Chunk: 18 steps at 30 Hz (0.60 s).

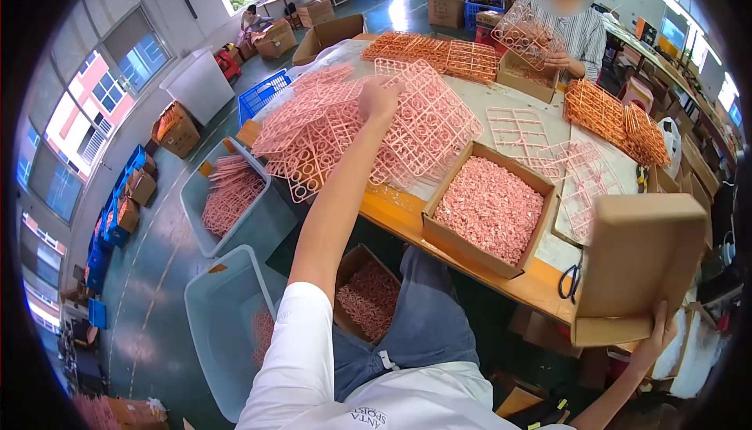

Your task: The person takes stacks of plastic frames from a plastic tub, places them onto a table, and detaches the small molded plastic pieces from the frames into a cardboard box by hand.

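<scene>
My left hand [379, 101] reaches across the table, its fingers closed on the edge of a pink plastic sprue frame [429, 113] in a loose pile. More pink sprue frames [313, 128] lie under and left of my wrist. Off the table's right side, my right hand [662, 333] grips the lower edge of a cardboard box [646, 250], which is tilted with its inside facing me and holds nothing visible. Between my hands stands an open carton of small pink pieces [492, 209].
Orange sprue frames [603, 109] lie on the table's far side, where a person in a striped shirt [587, 34] holds a frame. Scissors [570, 283] rest near the front edge. Grey tubs [227, 305] stand at left; a carton of pink pieces [368, 297] is below the table.
</scene>
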### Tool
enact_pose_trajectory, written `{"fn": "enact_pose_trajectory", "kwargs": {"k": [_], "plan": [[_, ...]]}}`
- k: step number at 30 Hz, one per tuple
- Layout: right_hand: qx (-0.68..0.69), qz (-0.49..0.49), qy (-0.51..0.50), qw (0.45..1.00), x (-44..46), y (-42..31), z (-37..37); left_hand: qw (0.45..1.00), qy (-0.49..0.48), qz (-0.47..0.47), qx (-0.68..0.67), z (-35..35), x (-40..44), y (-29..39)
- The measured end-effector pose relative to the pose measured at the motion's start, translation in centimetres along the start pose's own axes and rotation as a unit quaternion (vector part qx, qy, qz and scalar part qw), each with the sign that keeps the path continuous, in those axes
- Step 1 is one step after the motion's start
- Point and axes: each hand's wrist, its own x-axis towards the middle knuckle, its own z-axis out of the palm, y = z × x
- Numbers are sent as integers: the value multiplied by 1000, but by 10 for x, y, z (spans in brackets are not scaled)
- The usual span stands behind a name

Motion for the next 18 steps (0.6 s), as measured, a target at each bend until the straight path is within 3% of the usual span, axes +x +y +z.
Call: {"fn": "enact_pose_trajectory", "kwargs": {"k": [2, 3, 5, 6, 8, 9, 10, 11, 17, 18], "plan": [[-38, 341, 70, 937, 15, 21, -18, 999, 13, 19, 29, 1, -1, 0], [-37, 343, 69, 936, 14, 27, -26, 999, 14, 19, 32, 2, -2, 0], [-118, 232, 50, 964, 5, 32, -44, 998, 25, 39, 53, 3, -3, 0], [-152, 174, 34, 972, 2, 37, -51, 998, -53, 30, 17, 9, 7, -8], [-185, 54, -10, 981, -2, 60, -45, 990, 0, 115, 82, 15, 9, -17], [-261, -78, -63, 960, 6, 82, -49, 990, 4, 115, 85, 19, 12, -21], [-16, 52, -38, 998, 8, 79, -35, 991, 16, 101, 90, 8, -2, -9], [12, 46, -55, 997, 14, 69, -18, 993, 3, 78, 90, 5, -3, -4], [-236, -112, -167, 951, 8, 5, -2, 993, 33, 39, 107, 3, -7, 4], [-211, -115, -194, 951, 9, 16, -4, 993, 38, 41, 107, 3, -4, 1]]}}
